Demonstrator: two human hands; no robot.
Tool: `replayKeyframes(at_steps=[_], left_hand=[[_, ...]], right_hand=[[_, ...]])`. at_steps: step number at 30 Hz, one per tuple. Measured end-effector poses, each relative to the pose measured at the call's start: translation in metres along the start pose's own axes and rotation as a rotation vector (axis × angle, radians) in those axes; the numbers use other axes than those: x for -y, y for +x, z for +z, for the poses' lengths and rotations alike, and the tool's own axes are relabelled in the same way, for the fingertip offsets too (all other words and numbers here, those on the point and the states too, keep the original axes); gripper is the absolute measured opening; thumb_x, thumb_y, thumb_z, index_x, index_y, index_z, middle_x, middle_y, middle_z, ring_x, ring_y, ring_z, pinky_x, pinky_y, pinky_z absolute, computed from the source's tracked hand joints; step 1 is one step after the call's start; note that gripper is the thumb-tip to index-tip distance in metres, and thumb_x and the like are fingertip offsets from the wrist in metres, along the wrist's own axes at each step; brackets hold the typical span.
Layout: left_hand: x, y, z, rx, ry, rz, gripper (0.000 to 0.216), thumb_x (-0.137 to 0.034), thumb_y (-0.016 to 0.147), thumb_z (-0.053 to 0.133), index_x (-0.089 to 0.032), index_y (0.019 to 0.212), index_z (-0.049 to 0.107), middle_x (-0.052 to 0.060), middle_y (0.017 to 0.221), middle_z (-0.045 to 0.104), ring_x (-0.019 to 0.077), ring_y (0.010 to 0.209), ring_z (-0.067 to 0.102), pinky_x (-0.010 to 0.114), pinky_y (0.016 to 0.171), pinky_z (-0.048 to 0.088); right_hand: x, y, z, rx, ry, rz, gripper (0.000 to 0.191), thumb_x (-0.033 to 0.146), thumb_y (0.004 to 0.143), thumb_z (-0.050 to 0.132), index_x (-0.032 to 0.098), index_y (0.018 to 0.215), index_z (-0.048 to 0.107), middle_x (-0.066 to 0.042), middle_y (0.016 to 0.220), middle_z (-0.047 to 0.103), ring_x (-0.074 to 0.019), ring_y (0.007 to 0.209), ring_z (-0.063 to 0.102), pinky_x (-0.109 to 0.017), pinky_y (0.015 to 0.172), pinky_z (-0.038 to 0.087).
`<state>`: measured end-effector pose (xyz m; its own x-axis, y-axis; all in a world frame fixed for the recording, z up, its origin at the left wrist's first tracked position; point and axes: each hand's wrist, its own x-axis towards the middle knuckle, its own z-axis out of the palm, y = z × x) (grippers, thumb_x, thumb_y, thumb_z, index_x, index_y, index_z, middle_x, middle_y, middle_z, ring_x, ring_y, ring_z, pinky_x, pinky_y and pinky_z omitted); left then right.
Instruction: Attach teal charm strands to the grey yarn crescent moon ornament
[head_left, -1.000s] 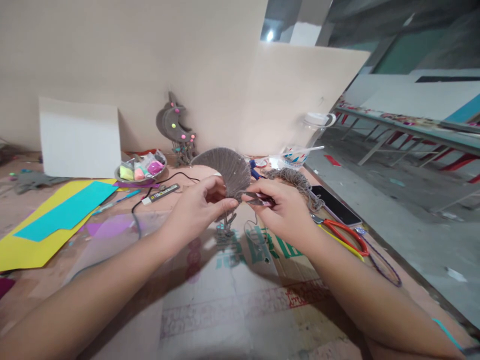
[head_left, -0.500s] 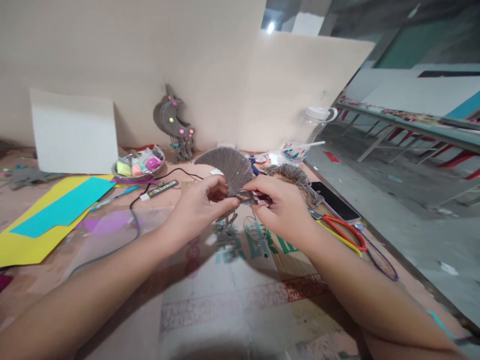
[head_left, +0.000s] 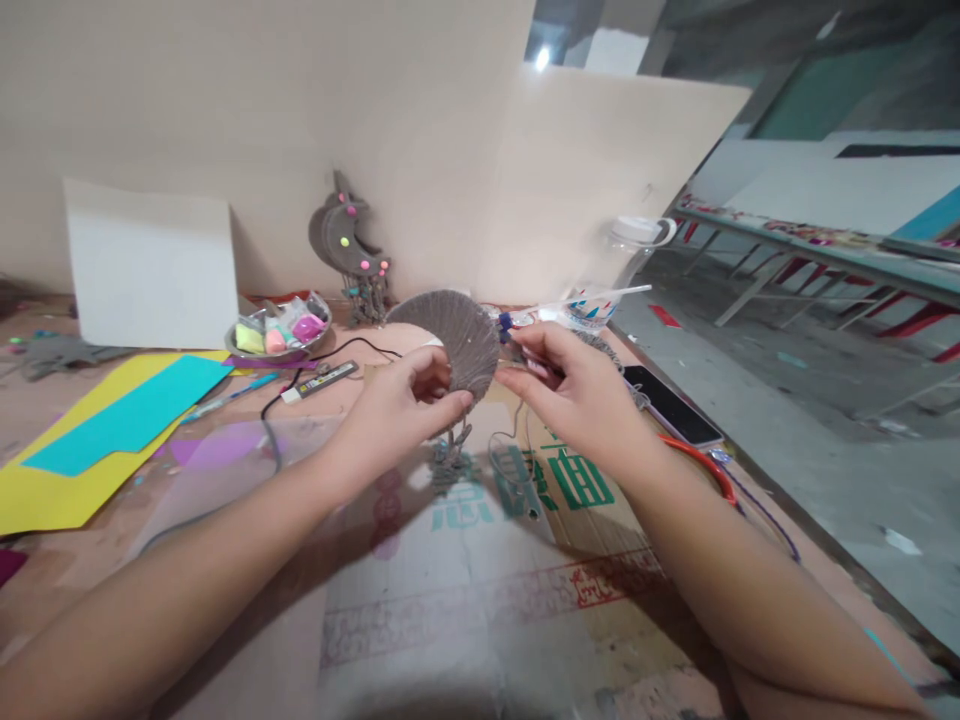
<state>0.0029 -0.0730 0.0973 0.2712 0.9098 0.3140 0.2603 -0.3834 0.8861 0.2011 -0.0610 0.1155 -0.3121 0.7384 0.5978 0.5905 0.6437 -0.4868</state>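
My left hand [head_left: 412, 395] pinches the lower edge of a rounded piece wrapped in grey yarn [head_left: 457, 335], its thumb in front and its fingers curled behind. Grey yarn strands [head_left: 450, 450] dangle beneath that piece. Just to the right, my right hand [head_left: 574, 385] is closed, thumb and forefinger together near the wrapped edge. A small tool with pink on it [head_left: 536, 365] shows partly inside those fingers; its kind is hidden. Loose grey yarn [head_left: 510, 440] curves over the printed cardboard [head_left: 480, 580] under the hands.
Against the board leans a grey crescent ornament with coloured balls [head_left: 341, 235]. A bowl of clay packets [head_left: 281, 340] stands left of it. Blue card [head_left: 127, 415] lies on yellow card [head_left: 52, 500]. Rightward are a clear bottle [head_left: 626, 265], a phone [head_left: 671, 405] and orange-handled scissors [head_left: 705, 460].
My right hand has drawn slightly up and right, away from the wrapped piece's lower edge, with the small tool. It now hides more of the scissors and yarn bundle. My left hand keeps its grip.
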Motion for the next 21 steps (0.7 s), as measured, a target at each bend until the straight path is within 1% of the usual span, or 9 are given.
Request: replayKeyframes(at_steps=[2,4,7,9,11,14,21], left_hand=[[-0.001,0.002,-0.003,-0.021,0.015,0.009,0.016,-0.023,0.077,0.062,-0.018,0.074,0.047,-0.004,0.066,0.05,0.0074,0.056,0.049,0.019,0.05,0.037],[-0.001,0.003,-0.006,-0.031,-0.009,-0.011,0.016,-0.026,0.078,0.063,-0.018,0.076,0.048,-0.003,0.067,0.051,0.0078,0.056,0.05,0.019,0.049,0.038],[0.0,0.005,-0.012,-0.041,-0.039,-0.057,0.018,-0.029,0.079,0.062,-0.019,0.08,0.048,-0.002,0.069,0.054,0.0088,0.056,0.051,0.021,0.049,0.038],[0.0,0.005,-0.015,-0.066,-0.03,-0.057,0.018,-0.03,0.079,0.062,-0.019,0.081,0.049,-0.002,0.069,0.055,0.0091,0.055,0.051,0.021,0.05,0.039],[-0.002,0.005,-0.017,-0.093,-0.032,-0.039,0.018,-0.031,0.079,0.063,-0.019,0.082,0.049,-0.002,0.069,0.056,0.0092,0.055,0.052,0.021,0.051,0.04],[-0.004,0.004,-0.018,-0.115,-0.019,-0.022,0.018,-0.031,0.079,0.062,-0.019,0.083,0.05,-0.002,0.07,0.057,0.0099,0.057,0.053,0.022,0.053,0.041],[-0.006,0.002,-0.016,-0.129,0.091,0.003,0.015,-0.029,0.079,0.061,-0.018,0.085,0.053,-0.001,0.07,0.058,0.0111,0.061,0.055,0.021,0.054,0.042]], right_hand=[[0.0,0.003,-0.008,-0.01,0.005,-0.01,0.025,0.035,0.087,0.057,0.017,0.104,0.058,-0.003,0.085,0.063,-0.0137,0.071,0.057,-0.026,0.063,0.045],[0.003,0.004,-0.015,-0.008,-0.031,-0.076,0.021,0.032,0.091,0.05,0.019,0.106,0.058,-0.005,0.091,0.065,-0.0153,0.079,0.06,-0.028,0.069,0.047],[0.008,0.0,-0.016,0.077,-0.104,-0.228,0.022,0.027,0.093,0.047,0.019,0.109,0.058,-0.006,0.099,0.068,-0.0173,0.088,0.062,-0.031,0.075,0.048],[0.009,-0.003,-0.011,0.135,-0.181,-0.285,0.024,0.028,0.093,0.046,0.018,0.112,0.059,-0.008,0.102,0.068,-0.0188,0.09,0.063,-0.032,0.077,0.049],[0.008,-0.005,-0.004,0.141,-0.263,-0.288,0.027,0.03,0.094,0.045,0.017,0.114,0.059,-0.009,0.105,0.069,-0.0203,0.092,0.064,-0.034,0.079,0.049],[0.004,-0.006,0.003,0.105,-0.337,-0.282,0.028,0.03,0.094,0.045,0.017,0.114,0.059,-0.009,0.107,0.069,-0.0212,0.095,0.063,-0.035,0.081,0.049],[0.002,-0.007,0.008,0.058,-0.378,-0.316,0.029,0.03,0.093,0.048,0.014,0.114,0.059,-0.009,0.097,0.068,-0.0198,0.089,0.063,-0.031,0.073,0.048]])
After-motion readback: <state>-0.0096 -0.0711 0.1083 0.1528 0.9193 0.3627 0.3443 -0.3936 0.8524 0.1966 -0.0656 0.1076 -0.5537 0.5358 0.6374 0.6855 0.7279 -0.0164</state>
